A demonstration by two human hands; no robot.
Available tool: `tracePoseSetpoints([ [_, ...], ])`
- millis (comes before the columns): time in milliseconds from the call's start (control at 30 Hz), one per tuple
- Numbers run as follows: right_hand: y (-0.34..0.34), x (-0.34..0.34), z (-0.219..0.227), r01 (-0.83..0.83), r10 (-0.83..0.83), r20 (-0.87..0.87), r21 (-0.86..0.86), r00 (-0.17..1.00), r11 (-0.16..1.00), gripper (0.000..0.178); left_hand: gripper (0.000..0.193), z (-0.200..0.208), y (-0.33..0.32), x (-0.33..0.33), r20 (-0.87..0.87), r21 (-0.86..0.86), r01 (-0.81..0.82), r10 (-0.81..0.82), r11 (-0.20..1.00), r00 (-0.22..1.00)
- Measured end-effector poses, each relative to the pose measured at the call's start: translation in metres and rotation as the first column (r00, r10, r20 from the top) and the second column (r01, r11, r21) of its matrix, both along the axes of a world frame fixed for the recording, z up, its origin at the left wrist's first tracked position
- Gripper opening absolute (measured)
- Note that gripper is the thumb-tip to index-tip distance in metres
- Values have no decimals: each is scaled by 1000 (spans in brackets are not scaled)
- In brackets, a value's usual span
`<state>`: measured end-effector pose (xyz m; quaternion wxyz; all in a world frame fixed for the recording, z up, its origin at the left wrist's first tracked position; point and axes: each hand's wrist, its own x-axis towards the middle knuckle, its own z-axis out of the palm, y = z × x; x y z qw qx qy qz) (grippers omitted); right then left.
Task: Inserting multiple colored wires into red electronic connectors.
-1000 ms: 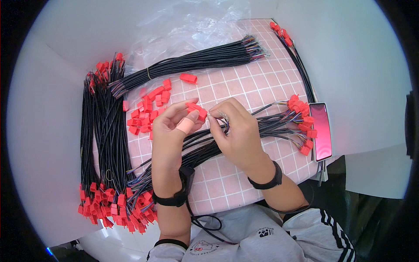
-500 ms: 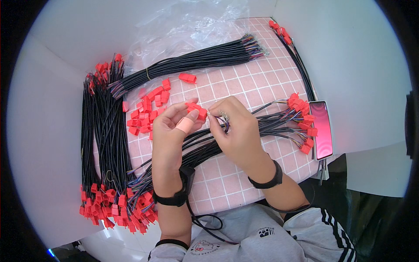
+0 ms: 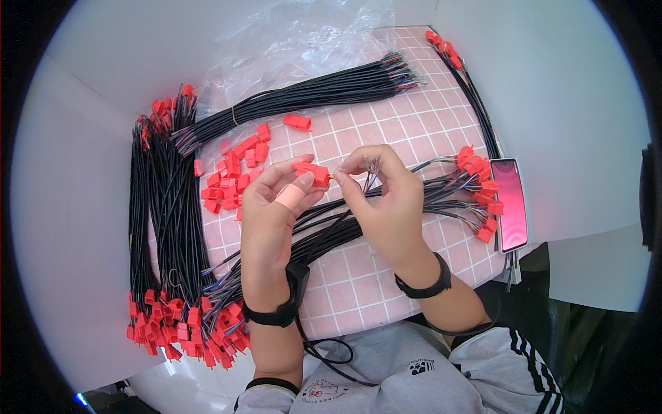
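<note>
My left hand (image 3: 270, 200) pinches a red connector housing (image 3: 316, 175) between thumb and fingers, and a strip of tape wraps its thumb. Just to the right, my right hand (image 3: 386, 196) has thumb and index finger closed on a thin wire (image 3: 333, 176) whose end meets the housing's right side. Several other loose wire ends with metal tips (image 3: 373, 165) fan up between the right thumb and fingers. Below both hands lies a bundle of black cables (image 3: 331, 236), many with red housings (image 3: 476, 165) on their right ends. Loose red housings (image 3: 231, 172) are heaped beside my left hand.
A tied bundle of black cables (image 3: 303, 93) lies at the back, partly on clear plastic film (image 3: 289, 41). Stacked cables with red ends (image 3: 176, 214) fill the left side. A phone (image 3: 509, 207) rests at the right edge, near more cables (image 3: 476, 103). White panels (image 3: 579, 138) surround the table.
My right hand has shifted slightly right and its fingers have opened out, showing more of the loose wire ends. The red housing stays almost in place in my left hand.
</note>
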<state>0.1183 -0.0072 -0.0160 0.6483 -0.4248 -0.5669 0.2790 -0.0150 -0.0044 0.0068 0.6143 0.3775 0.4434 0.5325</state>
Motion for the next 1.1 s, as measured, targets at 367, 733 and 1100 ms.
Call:
tracePoseSetpoints([
  [367,-1,-3,2,-30,27,-72,-46,997,999,16,29,-1,1,3,-31,108,8,-5,994,999],
  [733,0,-3,-5,4,-4,13,-14,1000,1000,15,31,-3,2,2,-14,95,-15,16,995,1000],
  [1100,1,-2,7,-218,159,-334,-145,929,965,23,30,-4,5,-7,0,52,-88,88,995,996],
])
